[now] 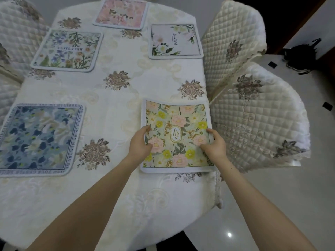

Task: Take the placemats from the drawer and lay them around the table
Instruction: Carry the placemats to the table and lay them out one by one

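Observation:
A yellow and pink floral placemat (178,122) marked GARDEN lies flat near the table's right edge. My left hand (140,142) pinches its left border, thumb on top. My right hand (213,144) holds its right side, fingers curled over the print. Four other placemats lie around the table: a blue one (39,138) at near left, a blue and green one (68,49) at far left, a pink one (120,12) at the far end, and a white-flowered one (175,40) at far right.
The table wears a cream embroidered cloth (112,98). Two quilted chairs (253,113) stand tight against the right edge, and another chair (18,29) stands at far left. Shiny floor (262,205) lies to the near right. A dark object (299,57) sits on the floor beyond.

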